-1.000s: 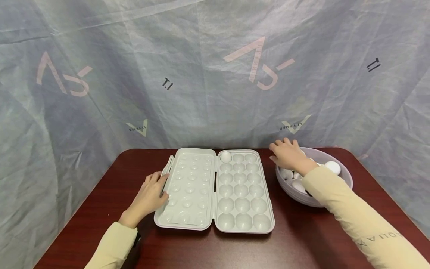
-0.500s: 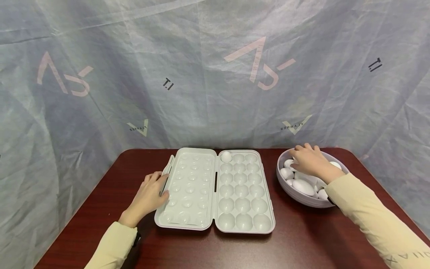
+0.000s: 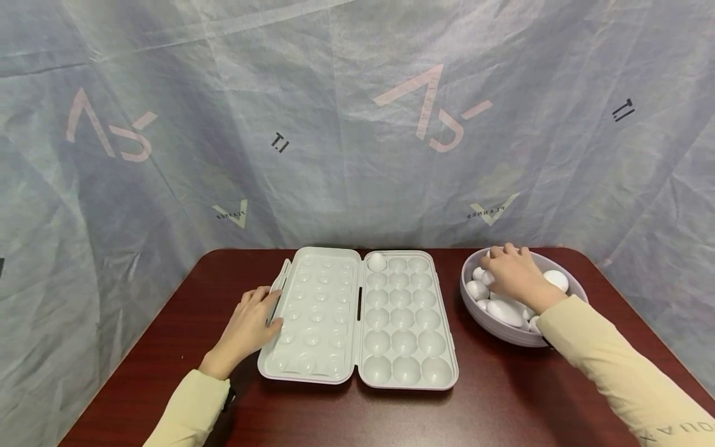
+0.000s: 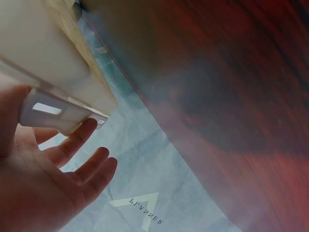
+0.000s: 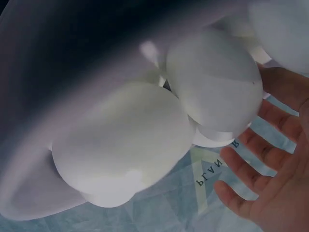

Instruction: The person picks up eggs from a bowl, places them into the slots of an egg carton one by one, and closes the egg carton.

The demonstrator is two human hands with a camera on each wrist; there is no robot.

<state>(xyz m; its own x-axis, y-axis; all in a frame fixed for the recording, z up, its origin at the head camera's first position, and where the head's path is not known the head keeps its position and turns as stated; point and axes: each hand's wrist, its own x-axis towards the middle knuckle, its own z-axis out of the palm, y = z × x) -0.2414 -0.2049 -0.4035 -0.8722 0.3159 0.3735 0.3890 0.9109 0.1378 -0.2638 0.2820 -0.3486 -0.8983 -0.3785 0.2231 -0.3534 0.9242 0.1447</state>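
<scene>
In the head view, a white egg carton (image 3: 359, 366) lies unfolded on the table, one egg (image 3: 377, 262) in its back-left cup. My left hand (image 3: 249, 326) is at the lid's left edge; the left wrist view shows the thumb and a finger pinching the lid's latch flap (image 4: 63, 113). A lilac bowl (image 3: 503, 334) at right holds several white eggs (image 3: 505, 312). Inside it reaches my right hand (image 3: 516, 276), fingers spread and slightly bent beside the eggs. In the right wrist view the thumb tip passes behind a near egg (image 5: 215, 79); no grip shows.
The dark red table (image 3: 391, 422) carries both the carton and the bowl. A grey printed cloth (image 3: 346, 155) hangs right behind its back edge. Between carton and bowl lies a narrow strip of bare tabletop.
My right hand has moved right from above the bowl's left rim and down into the bowl among the eggs. The left hand stays on the carton's lid edge.
</scene>
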